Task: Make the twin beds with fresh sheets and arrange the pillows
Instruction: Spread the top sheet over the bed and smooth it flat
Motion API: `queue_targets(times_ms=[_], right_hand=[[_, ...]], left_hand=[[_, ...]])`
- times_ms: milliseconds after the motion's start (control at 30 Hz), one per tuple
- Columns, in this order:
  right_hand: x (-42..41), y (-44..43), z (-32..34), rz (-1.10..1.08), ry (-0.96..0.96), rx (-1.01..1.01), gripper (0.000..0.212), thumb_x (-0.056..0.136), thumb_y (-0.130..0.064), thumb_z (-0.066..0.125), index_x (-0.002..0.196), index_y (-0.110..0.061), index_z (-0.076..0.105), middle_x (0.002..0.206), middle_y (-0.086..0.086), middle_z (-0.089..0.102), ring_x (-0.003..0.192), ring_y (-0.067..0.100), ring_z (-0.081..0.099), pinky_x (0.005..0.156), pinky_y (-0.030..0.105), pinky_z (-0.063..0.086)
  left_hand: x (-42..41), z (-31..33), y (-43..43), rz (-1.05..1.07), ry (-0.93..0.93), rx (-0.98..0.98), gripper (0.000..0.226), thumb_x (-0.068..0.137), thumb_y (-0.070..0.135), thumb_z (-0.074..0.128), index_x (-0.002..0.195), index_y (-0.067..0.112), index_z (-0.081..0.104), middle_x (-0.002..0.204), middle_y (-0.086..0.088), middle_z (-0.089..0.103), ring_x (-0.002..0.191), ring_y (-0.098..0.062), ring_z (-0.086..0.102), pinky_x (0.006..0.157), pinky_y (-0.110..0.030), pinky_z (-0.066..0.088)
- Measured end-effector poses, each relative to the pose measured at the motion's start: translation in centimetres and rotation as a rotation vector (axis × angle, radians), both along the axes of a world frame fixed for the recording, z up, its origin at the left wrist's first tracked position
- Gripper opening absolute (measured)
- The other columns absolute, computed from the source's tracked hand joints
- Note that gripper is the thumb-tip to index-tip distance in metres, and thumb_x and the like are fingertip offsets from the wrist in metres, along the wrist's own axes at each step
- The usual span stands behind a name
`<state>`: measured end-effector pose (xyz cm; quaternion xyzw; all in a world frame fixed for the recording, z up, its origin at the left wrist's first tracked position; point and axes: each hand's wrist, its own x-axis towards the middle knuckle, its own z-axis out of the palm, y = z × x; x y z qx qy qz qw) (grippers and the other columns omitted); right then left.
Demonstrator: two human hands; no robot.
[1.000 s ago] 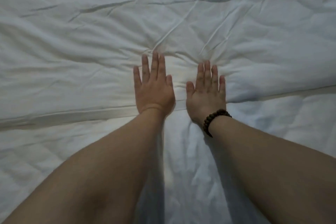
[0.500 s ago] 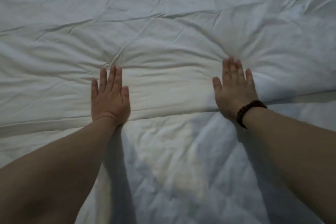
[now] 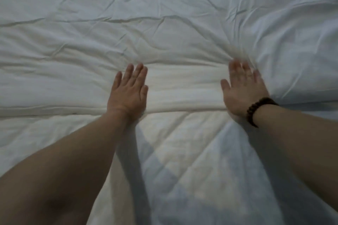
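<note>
Two flat hands press on a white duvet.
The left hand [image 3: 128,93] and blurred right hand [image 3: 242,89], fingers straight, lie palm-down on the duvet's [image 3: 164,42] wrinkled, puffy folded edge; below it shows a diamond-quilted mattress pad [image 3: 182,160]. A dark beaded bracelet [image 3: 257,109] circles the right wrist.

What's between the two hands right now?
Head view: only a smooth band of the white duvet lies between the left hand and right hand, both pressing flat on it. Nothing else sits there.
</note>
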<state>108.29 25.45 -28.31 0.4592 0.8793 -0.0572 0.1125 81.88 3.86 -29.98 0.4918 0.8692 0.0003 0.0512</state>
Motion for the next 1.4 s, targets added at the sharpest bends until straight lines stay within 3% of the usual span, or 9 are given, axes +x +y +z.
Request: queue_targets(times_ms=[100,200,367,800,900,1000,1100,1233,1400], right_hand=[[1.6,0.6,-1.0,-0.041,-0.022,0.008,0.068,0.1,-0.051,0.001,0.159,-0.019,-0.01,0.165,-0.005,-0.017,0.152,0.011,-0.013,0.123,0.04,-0.009],[0.9,0.0,-1.5,-0.087,0.021,-0.002,0.069,0.1,-0.052,0.0,0.159,-0.017,-0.01,0.165,-0.004,-0.018,0.151,0.01,-0.016,0.123,0.04,-0.011],[1.5,0.7,-2.2,-0.071,0.042,0.01,0.067,0.1,-0.052,-0.001,0.158,-0.019,-0.013,0.165,-0.006,-0.021,0.151,0.008,-0.018,0.123,0.04,-0.01],[1.7,0.9,-2.7,-0.035,0.142,0.018,0.067,0.102,-0.05,0.005,0.158,-0.016,-0.01,0.165,-0.001,-0.019,0.151,0.011,-0.019,0.123,0.042,-0.011],[3.0,2.4,-1.4,0.124,0.151,-0.052,0.067,0.103,-0.051,0.007,0.158,-0.016,-0.011,0.165,-0.001,-0.02,0.151,0.012,-0.02,0.122,0.041,-0.013],[8.9,8.4,0.0,0.24,0.085,-0.022,0.065,0.103,-0.05,0.006,0.158,-0.02,-0.01,0.165,-0.006,-0.017,0.151,0.011,-0.016,0.122,0.041,-0.013],[19.1,17.9,0.5,0.024,0.029,0.043,0.069,0.101,-0.054,0.005,0.16,-0.02,-0.003,0.167,-0.004,-0.011,0.153,0.013,-0.01,0.123,0.043,-0.007],[27.0,23.0,-0.5,-0.126,-0.043,0.027,0.074,0.099,-0.058,0.002,0.16,-0.017,-0.003,0.167,-0.003,-0.01,0.154,0.016,-0.007,0.123,0.044,-0.005],[26.5,22.8,-1.6,-0.105,0.042,0.037,0.073,0.1,-0.056,0.003,0.159,-0.014,-0.002,0.167,0.0,-0.007,0.154,0.017,-0.009,0.123,0.044,-0.007]], left_hand=[[1.5,0.6,1.4,0.119,-0.007,-0.009,0.065,0.099,0.037,0.023,0.162,0.023,0.015,0.169,0.008,0.007,0.156,-0.016,0.003,0.126,-0.045,0.002],[5.5,1.5,6.0,0.311,-0.06,0.061,0.067,0.098,0.03,0.028,0.159,0.005,0.018,0.167,-0.011,0.015,0.155,-0.027,0.01,0.126,-0.046,0.005],[14.2,1.0,15.5,-0.056,-0.148,0.131,0.065,0.104,0.038,0.022,0.161,0.01,0.008,0.169,-0.005,0.002,0.156,-0.023,-0.004,0.125,-0.046,-0.003],[14.7,-1.1,15.8,0.011,-0.049,0.079,0.066,0.102,0.042,0.016,0.162,0.018,0.001,0.169,0.003,-0.006,0.155,-0.016,-0.011,0.125,-0.046,-0.004],[15.2,-0.7,15.8,0.051,-0.019,0.035,0.066,0.102,0.042,0.016,0.162,0.02,0.002,0.169,0.004,-0.005,0.155,-0.014,-0.01,0.126,-0.045,-0.004],[15.8,-0.1,16.4,0.078,0.008,-0.01,0.067,0.1,0.044,0.014,0.162,0.022,0.006,0.169,0.005,-0.001,0.156,-0.015,-0.004,0.126,-0.045,-0.001],[16.3,0.7,16.7,0.168,0.008,-0.065,0.067,0.099,0.041,0.018,0.162,0.023,0.008,0.169,0.006,0.0,0.156,-0.017,-0.002,0.126,-0.045,0.001],[22.8,0.8,23.7,0.473,-0.037,-0.041,0.068,0.102,0.034,0.025,0.158,-0.002,0.01,0.167,-0.017,0.008,0.154,-0.035,0.006,0.124,-0.053,0.009],[38.5,0.6,35.8,0.005,-0.145,0.1,0.071,0.102,0.044,0.023,0.161,0.007,0.006,0.169,-0.009,-0.001,0.156,-0.023,-0.006,0.126,-0.046,-0.001]])
